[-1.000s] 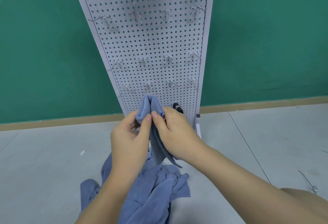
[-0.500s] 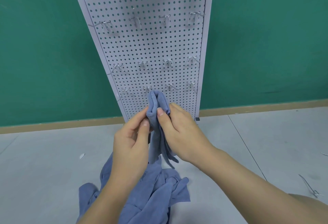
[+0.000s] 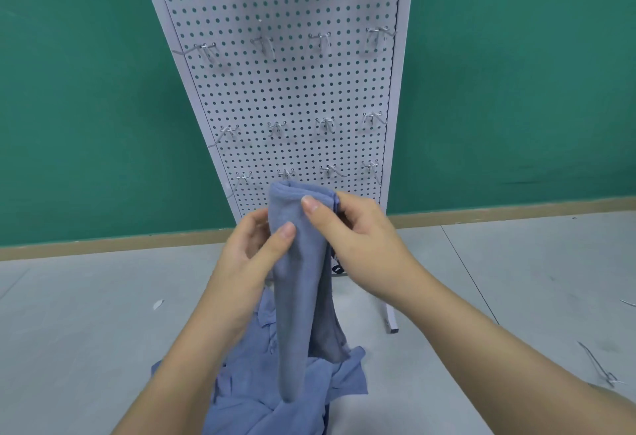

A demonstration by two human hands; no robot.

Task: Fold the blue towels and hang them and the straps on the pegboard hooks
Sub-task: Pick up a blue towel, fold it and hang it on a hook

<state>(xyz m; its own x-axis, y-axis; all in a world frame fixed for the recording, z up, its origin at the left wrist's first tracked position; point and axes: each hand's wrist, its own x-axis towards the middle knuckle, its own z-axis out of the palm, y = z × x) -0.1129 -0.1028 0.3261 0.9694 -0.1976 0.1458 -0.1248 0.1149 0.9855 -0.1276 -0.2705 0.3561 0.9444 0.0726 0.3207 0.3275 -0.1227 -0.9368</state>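
Observation:
A folded blue towel (image 3: 299, 290) hangs lengthwise between both hands, its folded top just under the lowest row of hooks. My left hand (image 3: 251, 259) pinches its left side with thumb on the front. My right hand (image 3: 358, 238) pinches the top right corner. The white pegboard (image 3: 292, 90) stands upright behind, with bare metal hooks (image 3: 325, 123) in three visible rows. A heap of more blue towels (image 3: 275, 393) lies on the floor below my hands. A dark strap (image 3: 338, 267) peeks out under my right hand.
Grey floor (image 3: 86, 331) spreads around, green wall (image 3: 86, 90) behind. The pegboard's white foot (image 3: 390, 321) juts forward at the right. Loose metal hooks (image 3: 600, 365) lie on the floor at far right. A small white scrap (image 3: 157, 304) lies left.
Both hands have raised the towel toward the lowest hook row and spread its folded top wider; the towel now hangs longer and flatter.

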